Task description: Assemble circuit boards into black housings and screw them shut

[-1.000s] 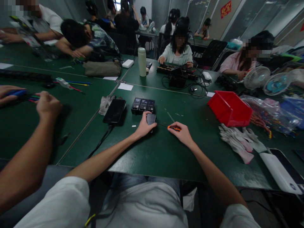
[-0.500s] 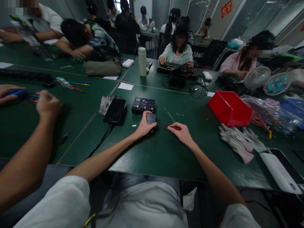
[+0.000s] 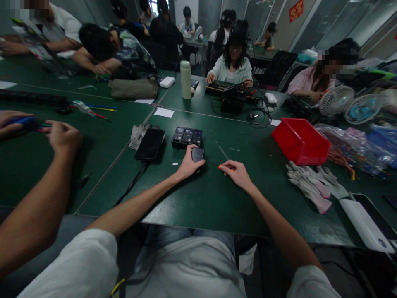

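My left hand (image 3: 187,166) grips a small black box-shaped part (image 3: 197,154) against the green table (image 3: 217,198), fingers wrapped round its sides. My right hand (image 3: 238,174) pinches a small orange-handled screwdriver (image 3: 223,167) whose thin shaft points left toward that part. Just beyond the part sits a row of three similar black units (image 3: 187,137). A black phone (image 3: 150,144) lies left of them with a cable running toward me.
A red bin (image 3: 299,141) and grey work gloves (image 3: 313,184) lie to the right, with a white power bank (image 3: 364,225) near the edge. A co-worker's arm and hands (image 3: 58,140) work on coloured wires at left. Other people sit at tables behind; a pale bottle (image 3: 185,80) stands mid-table.
My right hand has closed a little further over the screwdriver handle, hiding more of the orange. The co-worker's hand at left shifted slightly. My left hand stays put.
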A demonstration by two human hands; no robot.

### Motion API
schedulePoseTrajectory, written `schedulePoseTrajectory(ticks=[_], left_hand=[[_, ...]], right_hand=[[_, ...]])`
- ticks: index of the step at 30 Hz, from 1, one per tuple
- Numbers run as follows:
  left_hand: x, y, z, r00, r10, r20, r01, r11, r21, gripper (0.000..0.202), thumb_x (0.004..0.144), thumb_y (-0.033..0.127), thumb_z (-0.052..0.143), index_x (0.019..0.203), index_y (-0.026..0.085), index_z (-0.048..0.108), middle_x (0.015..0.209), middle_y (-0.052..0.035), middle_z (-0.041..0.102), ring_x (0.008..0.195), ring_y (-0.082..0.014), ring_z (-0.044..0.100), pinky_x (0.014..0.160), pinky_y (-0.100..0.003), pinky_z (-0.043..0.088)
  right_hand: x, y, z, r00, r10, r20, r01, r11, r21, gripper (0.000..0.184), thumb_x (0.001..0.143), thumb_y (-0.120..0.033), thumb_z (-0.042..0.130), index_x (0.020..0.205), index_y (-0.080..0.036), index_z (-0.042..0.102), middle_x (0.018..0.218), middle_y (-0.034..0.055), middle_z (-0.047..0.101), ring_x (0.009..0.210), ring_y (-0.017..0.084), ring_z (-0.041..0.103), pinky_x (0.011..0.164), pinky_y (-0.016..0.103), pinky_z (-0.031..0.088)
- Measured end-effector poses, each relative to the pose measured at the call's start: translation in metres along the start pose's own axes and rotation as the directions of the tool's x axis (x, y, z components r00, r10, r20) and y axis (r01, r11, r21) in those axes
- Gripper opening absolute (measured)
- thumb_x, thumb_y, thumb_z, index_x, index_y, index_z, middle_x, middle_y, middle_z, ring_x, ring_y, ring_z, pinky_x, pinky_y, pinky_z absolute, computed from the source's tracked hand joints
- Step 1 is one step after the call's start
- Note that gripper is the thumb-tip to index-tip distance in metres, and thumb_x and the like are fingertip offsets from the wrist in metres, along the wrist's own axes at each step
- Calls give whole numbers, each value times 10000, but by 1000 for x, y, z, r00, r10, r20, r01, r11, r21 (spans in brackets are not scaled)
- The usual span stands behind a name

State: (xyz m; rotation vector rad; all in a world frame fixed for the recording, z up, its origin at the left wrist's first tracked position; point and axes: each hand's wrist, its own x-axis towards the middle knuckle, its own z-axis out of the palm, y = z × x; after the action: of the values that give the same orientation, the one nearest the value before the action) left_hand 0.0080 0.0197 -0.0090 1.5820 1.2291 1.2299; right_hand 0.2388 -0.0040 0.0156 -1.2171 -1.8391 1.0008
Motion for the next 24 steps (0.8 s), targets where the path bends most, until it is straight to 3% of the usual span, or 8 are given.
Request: schedulePoseTrajectory(ticks=[24], left_hand=[[0, 1, 0, 1000, -16, -4, 16, 1000, -19, 548, 667, 243, 658, 1146, 236, 393, 972, 0, 500, 798, -129, 517, 742, -272, 434]], right_hand=[[-1, 6, 9, 1000, 15, 23, -15, 1000, 11, 309, 822, -478, 585, 825, -178, 661, 654, 11, 616, 553, 138, 578, 550, 259, 459]])
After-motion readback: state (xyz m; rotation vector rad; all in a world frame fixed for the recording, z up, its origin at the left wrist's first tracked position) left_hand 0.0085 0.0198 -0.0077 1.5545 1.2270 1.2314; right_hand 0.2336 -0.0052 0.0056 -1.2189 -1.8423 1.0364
